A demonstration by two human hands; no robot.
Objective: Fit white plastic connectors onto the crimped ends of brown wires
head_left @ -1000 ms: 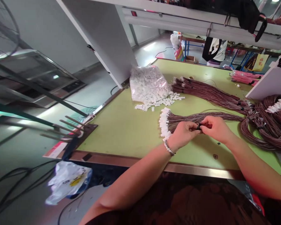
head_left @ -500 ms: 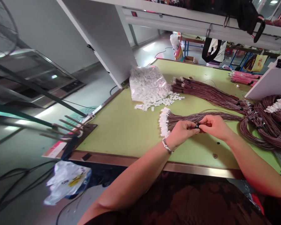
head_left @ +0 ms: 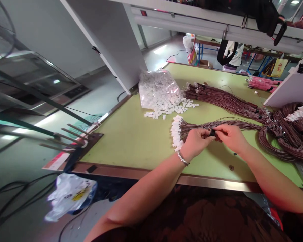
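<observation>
My left hand [head_left: 197, 140], with a silver bracelet at the wrist, is closed with thumb and fingers pinching a small black piece of tape [head_left: 212, 132]. From the other side my right hand [head_left: 229, 136] pinches the same tape, its fingertips almost meeting the left ones. Directly behind both hands lies a bundle of thin brown wires [head_left: 195, 126]. White connectors [head_left: 176, 132] cap its left end, beside my left wrist. The fingers hide part of the tape, and I cannot tell whether it goes around the wires.
A clear bag of white connectors [head_left: 159, 89] has spilled some onto the green table [head_left: 126, 141]. More brown wire bundles [head_left: 222, 101] lie behind, with coiled wires [head_left: 290, 134] at the right. Pink wires [head_left: 264, 83] rest farther back. A wooden peg rack [head_left: 91, 143] sits at the left corner.
The black tape shows more between my fingertips, now as a wider, curved band. My hands have turned slightly around it. The wires and connectors lie as before.
</observation>
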